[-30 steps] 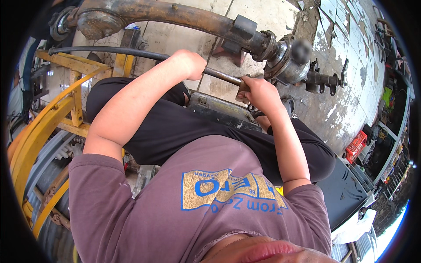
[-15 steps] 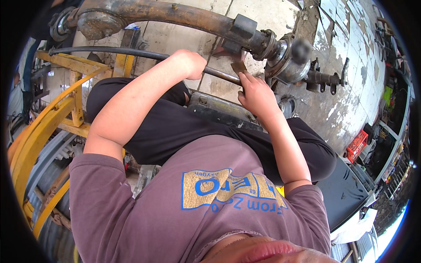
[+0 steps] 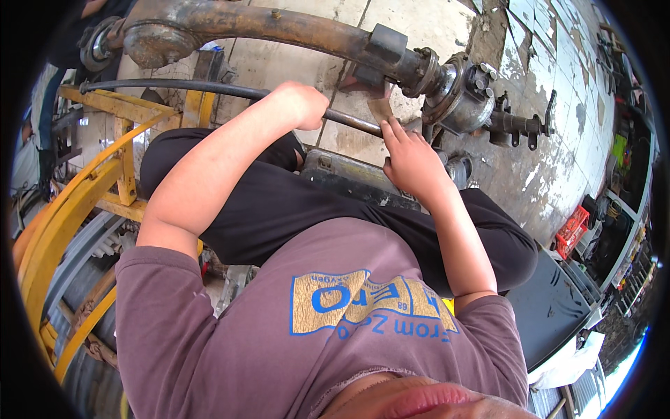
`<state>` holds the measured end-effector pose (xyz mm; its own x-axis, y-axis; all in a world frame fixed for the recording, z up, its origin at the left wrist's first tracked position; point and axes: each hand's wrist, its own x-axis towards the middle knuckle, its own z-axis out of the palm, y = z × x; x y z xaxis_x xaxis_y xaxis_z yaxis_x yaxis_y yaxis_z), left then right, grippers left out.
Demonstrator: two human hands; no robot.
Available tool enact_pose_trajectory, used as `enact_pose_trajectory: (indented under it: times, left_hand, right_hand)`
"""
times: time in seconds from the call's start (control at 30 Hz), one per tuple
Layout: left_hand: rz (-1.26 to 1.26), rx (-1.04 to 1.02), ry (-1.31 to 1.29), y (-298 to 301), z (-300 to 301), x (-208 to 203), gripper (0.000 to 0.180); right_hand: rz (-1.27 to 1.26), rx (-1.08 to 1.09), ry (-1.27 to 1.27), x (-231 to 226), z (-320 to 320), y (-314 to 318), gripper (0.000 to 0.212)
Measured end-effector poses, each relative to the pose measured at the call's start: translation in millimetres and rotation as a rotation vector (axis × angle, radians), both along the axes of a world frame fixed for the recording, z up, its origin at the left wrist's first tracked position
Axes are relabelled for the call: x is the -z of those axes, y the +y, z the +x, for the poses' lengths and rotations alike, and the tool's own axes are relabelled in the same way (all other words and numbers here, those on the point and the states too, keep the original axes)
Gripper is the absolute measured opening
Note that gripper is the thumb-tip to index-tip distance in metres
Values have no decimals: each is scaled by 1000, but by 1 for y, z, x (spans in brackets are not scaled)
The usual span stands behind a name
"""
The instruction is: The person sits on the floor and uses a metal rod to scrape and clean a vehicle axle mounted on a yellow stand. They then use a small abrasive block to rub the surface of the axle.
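A long dark metal rod (image 3: 237, 89) runs from the far left toward the middle, above my lap. My left hand (image 3: 301, 106) is closed round it partway along. At the rod's right end my right hand (image 3: 417, 159) is closed on a small brown strip (image 3: 380, 109), which looks like sandpaper, and presses it to the rod. The fingers partly cover the strip and the rod's tip. Just beyond lies a rusty vehicle axle (image 3: 279, 24) with a greasy metal hub (image 3: 464, 101) at its right end, close to my right fingers.
A yellow metal frame (image 3: 77, 202) stands at my left, under the rod's far end. Below my hands a grimy metal piece (image 3: 349, 173) lies by my legs. At the right are a red crate (image 3: 572, 227), a dark panel (image 3: 548, 307) and cluttered shelving (image 3: 631, 209).
The brown strip has turned slightly and catches more light, and my right fingers have shifted a little on it. My left hand keeps its grip on the rod.
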<state>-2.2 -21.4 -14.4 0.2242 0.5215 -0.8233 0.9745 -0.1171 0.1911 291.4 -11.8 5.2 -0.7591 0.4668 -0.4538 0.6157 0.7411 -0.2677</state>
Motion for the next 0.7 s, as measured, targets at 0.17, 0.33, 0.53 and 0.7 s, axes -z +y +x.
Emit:
enact_pose_trajectory:
  times: [0.17, 0.33, 0.53, 0.7]
  left_hand:
    - [2, -5, -15, 1, -2, 1, 32]
    - [14, 19, -7, 2, -2, 0, 32]
    - [-4, 8, 1, 1, 0, -3, 31]
    - [-19, -4, 10, 4, 1, -8, 32]
  right_hand:
    - [59, -17, 57, 7, 7, -10, 77]
    - [169, -14, 52, 20, 2, -25, 75]
    - [79, 15, 80, 7, -3, -21, 84]
    - [-79, 106, 164, 5, -5, -5, 78]
